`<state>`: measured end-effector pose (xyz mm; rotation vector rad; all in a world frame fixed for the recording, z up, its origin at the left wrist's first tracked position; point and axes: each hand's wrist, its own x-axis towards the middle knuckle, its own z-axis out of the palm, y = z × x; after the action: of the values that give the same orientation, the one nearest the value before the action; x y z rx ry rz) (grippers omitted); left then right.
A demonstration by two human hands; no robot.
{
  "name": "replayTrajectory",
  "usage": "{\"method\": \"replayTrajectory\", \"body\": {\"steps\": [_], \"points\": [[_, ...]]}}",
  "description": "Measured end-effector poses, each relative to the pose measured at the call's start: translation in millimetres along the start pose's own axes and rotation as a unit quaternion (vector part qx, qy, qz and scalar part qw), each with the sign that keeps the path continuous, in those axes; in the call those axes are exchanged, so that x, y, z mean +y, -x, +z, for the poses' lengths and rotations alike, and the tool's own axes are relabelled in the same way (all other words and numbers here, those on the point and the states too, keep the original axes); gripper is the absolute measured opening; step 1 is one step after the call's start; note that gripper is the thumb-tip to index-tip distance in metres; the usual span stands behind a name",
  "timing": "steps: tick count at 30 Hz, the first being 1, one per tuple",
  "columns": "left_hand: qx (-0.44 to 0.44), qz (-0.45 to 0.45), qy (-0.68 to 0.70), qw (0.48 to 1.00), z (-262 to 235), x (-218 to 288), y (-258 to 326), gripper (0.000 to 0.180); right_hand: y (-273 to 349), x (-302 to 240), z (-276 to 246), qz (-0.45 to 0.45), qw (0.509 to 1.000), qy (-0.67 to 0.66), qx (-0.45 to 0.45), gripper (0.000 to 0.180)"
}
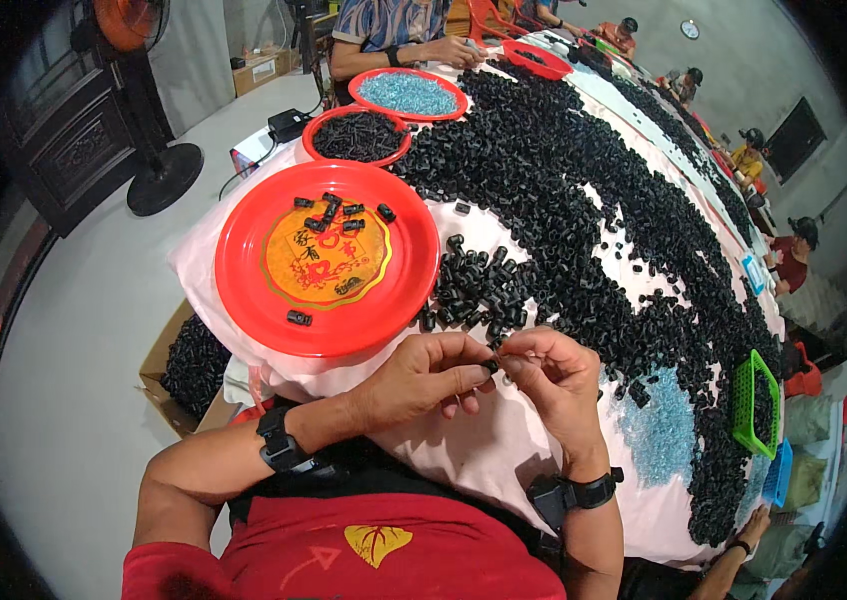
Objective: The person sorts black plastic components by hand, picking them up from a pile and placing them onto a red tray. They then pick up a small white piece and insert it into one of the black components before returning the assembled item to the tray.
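My left hand (419, 382) pinches a small black plastic part (490, 367) between thumb and fingertips, above the pale pink cloth. Touching it from the other side is my right hand (556, 388), its thumb and fingers closed together; whatever tiny piece they grip is hidden. Just beyond both hands lies a small pile of similar black parts (489, 285). To the left, a large red tray (244, 290) with a yellow centre holds several black parts (322, 222). Small clear bluish pieces (662, 425) are heaped right of my right hand.
A broad spread of black parts (564, 190) covers the long table. Past the tray stand red bowls of black pins (357, 135) and bluish pieces (409, 93). A green basket (741, 405) is at right, a carton (156, 385) and fan (166, 180) at left. Co-workers sit around.
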<state>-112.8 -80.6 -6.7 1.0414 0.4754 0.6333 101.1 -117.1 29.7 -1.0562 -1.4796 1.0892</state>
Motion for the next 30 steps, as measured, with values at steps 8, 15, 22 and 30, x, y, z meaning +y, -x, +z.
{"method": "replayTrajectory", "body": {"steps": [8,15,22,30], "points": [[0.008,0.004,-0.009,1.0,-3.7,-1.8,-2.7,0.028,-3.1,-7.0,-2.4,-0.094,0.98,0.177,-0.004,0.029],[0.006,-0.031,-0.005,1.0,-0.4,0.0,-5.4,0.028,-2.0,-12.1,-6.0,-0.125,0.953,0.274,-0.033,0.023],[0.041,-0.066,0.07,0.994,-9.1,-3.6,-4.4,0.022,-5.1,2.9,-39.3,-0.043,0.91,0.387,0.143,0.012],[0.025,-0.056,0.048,0.997,-12.3,-3.1,-4.9,0.024,-3.6,4.2,-51.3,-0.048,0.872,0.482,0.071,0.011]]}}
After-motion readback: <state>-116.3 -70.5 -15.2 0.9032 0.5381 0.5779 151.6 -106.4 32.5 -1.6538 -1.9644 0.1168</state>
